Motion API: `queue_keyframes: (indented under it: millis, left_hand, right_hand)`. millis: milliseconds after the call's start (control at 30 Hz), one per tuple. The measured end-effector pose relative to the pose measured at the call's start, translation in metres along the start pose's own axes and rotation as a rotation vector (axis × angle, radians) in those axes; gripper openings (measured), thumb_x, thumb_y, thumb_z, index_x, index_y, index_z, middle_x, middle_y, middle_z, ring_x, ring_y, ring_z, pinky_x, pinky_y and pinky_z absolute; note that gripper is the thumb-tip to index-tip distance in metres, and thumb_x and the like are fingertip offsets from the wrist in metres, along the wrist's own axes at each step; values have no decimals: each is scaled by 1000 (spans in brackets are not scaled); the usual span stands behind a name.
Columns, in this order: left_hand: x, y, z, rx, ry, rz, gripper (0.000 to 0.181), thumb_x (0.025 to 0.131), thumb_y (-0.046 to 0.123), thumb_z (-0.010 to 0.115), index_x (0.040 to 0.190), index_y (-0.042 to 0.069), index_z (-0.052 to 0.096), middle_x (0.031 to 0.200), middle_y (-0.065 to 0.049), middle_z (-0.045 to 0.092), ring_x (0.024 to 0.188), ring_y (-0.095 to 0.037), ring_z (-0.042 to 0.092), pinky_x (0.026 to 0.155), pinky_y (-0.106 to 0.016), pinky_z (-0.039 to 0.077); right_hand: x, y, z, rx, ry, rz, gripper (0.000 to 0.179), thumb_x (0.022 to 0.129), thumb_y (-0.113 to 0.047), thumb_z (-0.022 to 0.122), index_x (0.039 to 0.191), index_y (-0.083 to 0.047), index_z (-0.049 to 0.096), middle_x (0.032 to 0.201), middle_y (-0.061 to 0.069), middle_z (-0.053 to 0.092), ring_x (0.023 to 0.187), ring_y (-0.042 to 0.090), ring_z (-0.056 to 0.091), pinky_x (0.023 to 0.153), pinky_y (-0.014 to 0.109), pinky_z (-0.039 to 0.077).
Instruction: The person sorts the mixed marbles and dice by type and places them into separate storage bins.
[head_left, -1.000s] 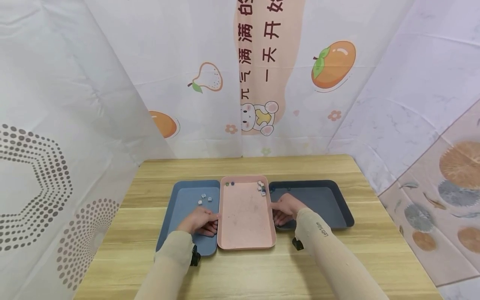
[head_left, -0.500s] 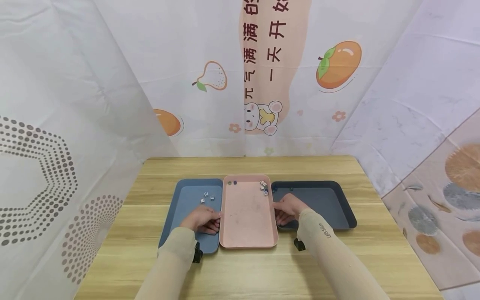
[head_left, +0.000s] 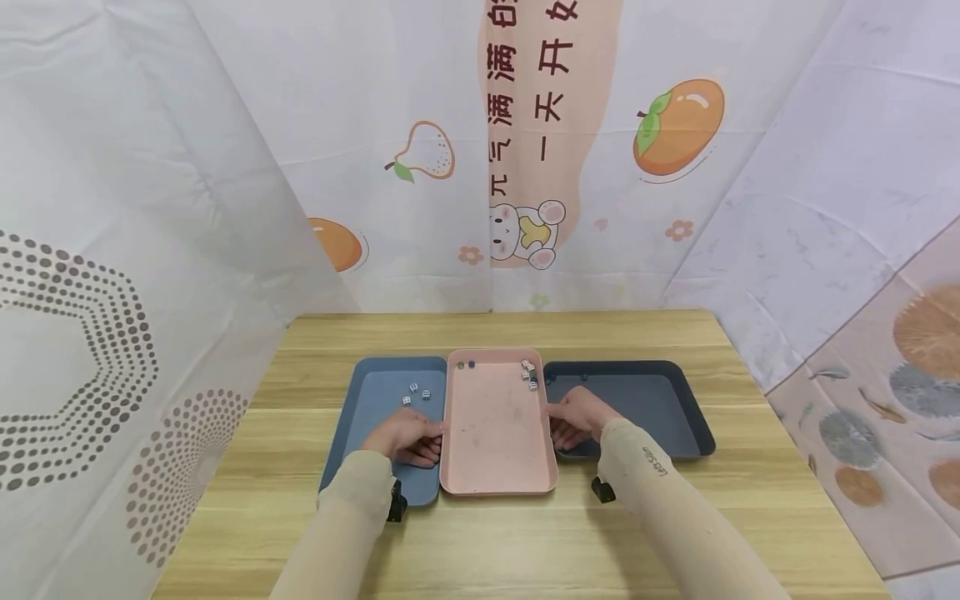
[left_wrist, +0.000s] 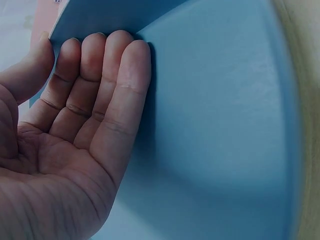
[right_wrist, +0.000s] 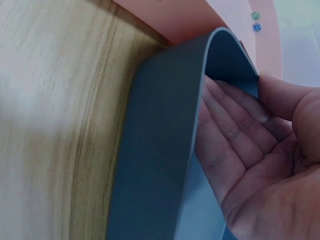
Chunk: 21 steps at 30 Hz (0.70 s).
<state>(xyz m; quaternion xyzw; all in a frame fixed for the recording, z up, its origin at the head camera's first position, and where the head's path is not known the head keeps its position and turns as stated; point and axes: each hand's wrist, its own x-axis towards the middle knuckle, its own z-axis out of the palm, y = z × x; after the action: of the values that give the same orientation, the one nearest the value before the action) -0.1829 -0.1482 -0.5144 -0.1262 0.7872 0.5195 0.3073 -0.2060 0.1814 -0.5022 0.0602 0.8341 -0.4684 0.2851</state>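
My left hand (head_left: pixel 406 436) reaches into the light blue tray (head_left: pixel 341 429), fingers against its right wall and thumb at the rim beside the pink tray (head_left: pixel 498 479). In the left wrist view, that hand (left_wrist: pixel 85 115) pinches the blue wall. Opposite it, my right hand (head_left: pixel 579 414) grips the left wall of the dark blue tray (head_left: pixel 645 408). The right wrist view has the fingers of this hand (right_wrist: pixel 260 145) inside the tray and the thumb over its rim. Whether either thumb also presses the pink tray's wall is unclear.
White dice (head_left: pixel 426 395) lie in the light blue tray. A cluster of several dice (head_left: pixel 526 375) sits in the pink tray's far right corner, with a green bead (head_left: pixel 461 365) and a blue bead (head_left: pixel 472 364) at far left. Small dark beads (head_left: pixel 584 377) lie in the dark tray.
The whole head view has shifted slightly, so everything appears a little farther right. Both hands keep their places on the tray walls, and the dice have not visibly moved.
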Motion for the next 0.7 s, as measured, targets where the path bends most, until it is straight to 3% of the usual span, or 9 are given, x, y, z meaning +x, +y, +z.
queue_keyframes:
  millis: [700]
  left_hand:
    - [-4,1,-1,-15,-1,-2,31,102,26,66,88,-1,72,82,-13,70,70,-20,70,68,-37,63]
  right_hand:
    - [0,-6,-12,-20,-40,-42,37,102,-28,64,86,4,76,76,18,73,62,23,72,63,38,62]
